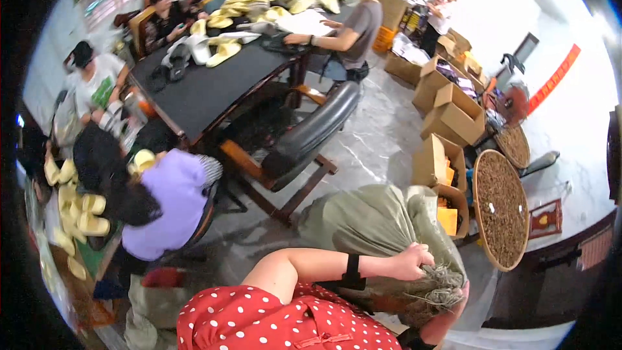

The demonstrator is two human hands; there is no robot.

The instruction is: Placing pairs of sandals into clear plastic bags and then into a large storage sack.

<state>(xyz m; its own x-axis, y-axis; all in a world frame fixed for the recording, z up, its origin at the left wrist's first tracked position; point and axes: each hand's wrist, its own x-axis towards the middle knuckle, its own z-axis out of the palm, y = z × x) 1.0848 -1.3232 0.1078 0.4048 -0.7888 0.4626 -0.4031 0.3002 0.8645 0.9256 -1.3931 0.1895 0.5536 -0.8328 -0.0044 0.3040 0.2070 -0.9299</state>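
Note:
A large olive-green woven sack (363,220) bulges on the floor in front of me. Frayed, stringy fibres (444,288) bunch at its near right end. My left hand (412,262), with a black band on the wrist, is closed on the sack's edge beside these fibres. On the other side of the bunch, my right hand (451,313) grips the sack's frayed end, its fingers partly hidden. What the sack holds cannot be seen.
Open cardboard boxes (457,116) line the right, beside a round basket tray (502,210) of brown pieces. A black chair (314,133) stands by the dark table (201,87), piled with yellow slippers (243,10). A person in purple (168,201) sits at left; others work around the table.

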